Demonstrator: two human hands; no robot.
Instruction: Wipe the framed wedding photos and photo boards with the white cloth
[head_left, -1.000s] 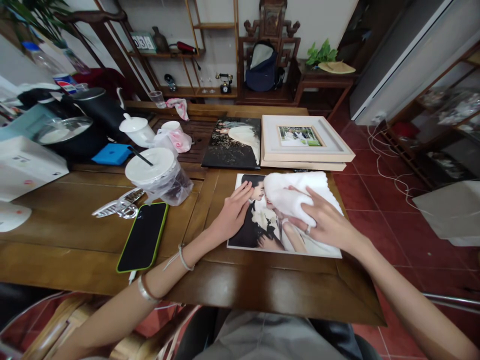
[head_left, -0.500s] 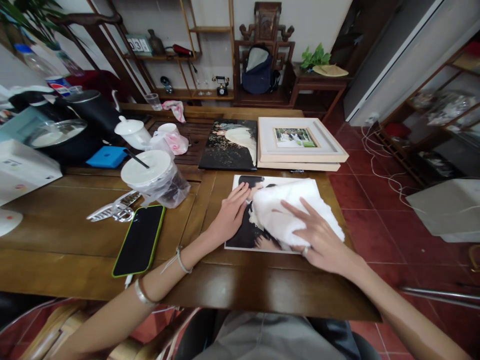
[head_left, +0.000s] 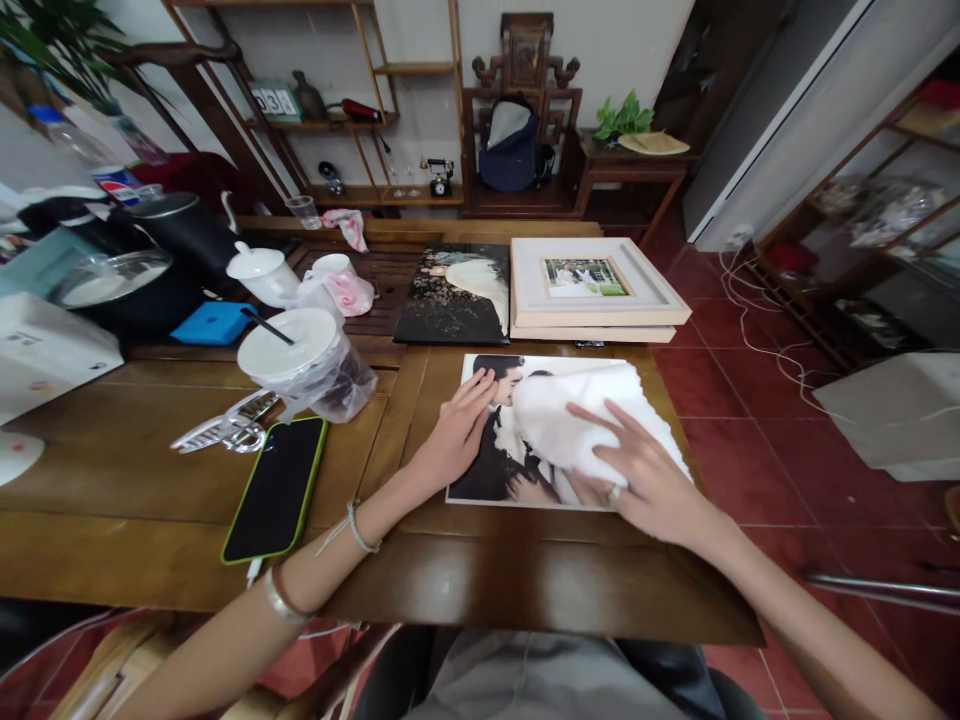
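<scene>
A photo print of two people lies flat near the table's right end. My left hand rests on its left part, fingers stretched out and lying flat. Over the print's right part is a folded white cloth, which hides much of the picture. With fingers spread, my right hand presses down on this cloth; a ring shows on one finger.
Behind the print lie a dark photo panel and stacked pale frames. To the left are a phone with a cable, a lidded cup in plastic, a silvery clip-like object and a blue box.
The cloth and my right hand have shifted slightly on the print, and more of the pictured face shows. My left hand stays in place. The view has tilted a little.
</scene>
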